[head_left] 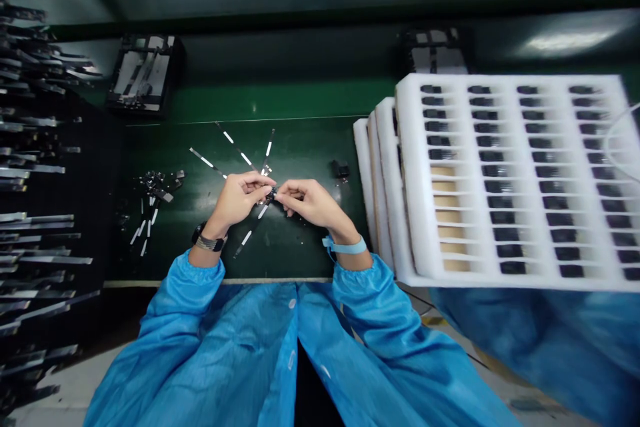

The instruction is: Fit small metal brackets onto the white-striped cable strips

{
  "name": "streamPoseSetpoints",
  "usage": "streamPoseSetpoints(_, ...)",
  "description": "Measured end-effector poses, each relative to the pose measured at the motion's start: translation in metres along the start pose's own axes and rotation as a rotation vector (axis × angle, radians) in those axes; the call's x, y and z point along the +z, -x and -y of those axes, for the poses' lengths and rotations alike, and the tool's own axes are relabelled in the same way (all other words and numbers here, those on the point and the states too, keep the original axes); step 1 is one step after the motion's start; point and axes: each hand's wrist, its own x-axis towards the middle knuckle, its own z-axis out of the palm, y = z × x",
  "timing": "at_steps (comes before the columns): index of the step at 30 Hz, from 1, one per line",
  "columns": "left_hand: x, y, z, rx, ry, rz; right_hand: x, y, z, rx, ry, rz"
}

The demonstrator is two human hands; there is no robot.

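My left hand [241, 199] and my right hand [309, 203] meet over the dark green mat [200, 247], fingers pinched together. Between them is a small black part [271, 196] joined to a thin black strip with white marks [250, 233] that slants down to the left. The left hand pinches the strip's upper end and the right hand pinches the small part. Several similar strips [235, 147] fan out on the mat just behind my hands. A watch is on my left wrist and a blue strap on my right wrist.
White foam trays [510, 180] with slots of small black parts are stacked at right. A small black part [341, 169] lies near them. A pile of strips and parts [153, 197] lies at left; long strips [35, 227] cover the far left. A black fixture [143, 73] stands behind.
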Motion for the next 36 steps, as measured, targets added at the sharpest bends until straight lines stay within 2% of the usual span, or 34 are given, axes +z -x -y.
streamPoseSetpoints(6,0.001,-0.001,0.002,-0.091,0.087,0.017,-0.001,0.000,-0.003,-0.059,-0.009,-0.017)
streamPoseSetpoints(18,0.007,0.000,0.000,-0.111,0.156,-0.010,0.000,-0.003,-0.008,-0.032,-0.024,-0.001)
streamPoseSetpoints(20,0.006,0.001,-0.004,-0.099,0.186,-0.009,-0.006,0.000,-0.002,-0.117,0.089,-0.063)
streamPoseSetpoints(22,0.001,0.003,-0.010,-0.069,0.244,-0.030,-0.018,0.007,0.004,-0.239,0.276,-0.191)
streamPoseSetpoints(24,-0.006,0.004,-0.015,-0.031,0.334,-0.092,-0.030,0.014,0.007,-0.305,0.471,-0.241)
streamPoseSetpoints(28,-0.026,0.000,-0.019,0.027,0.561,-0.318,-0.037,0.021,0.000,-0.202,0.795,0.007)
streamPoseSetpoints(31,-0.037,-0.004,-0.015,0.034,0.690,-0.471,-0.031,0.018,-0.007,-0.142,0.925,0.085)
streamPoseSetpoints(33,-0.042,-0.006,-0.012,0.011,0.737,-0.519,-0.028,0.014,-0.008,-0.143,0.908,0.045)
streamPoseSetpoints(36,-0.044,-0.006,-0.007,-0.024,0.749,-0.538,-0.025,0.008,-0.008,-0.136,0.832,-0.099)
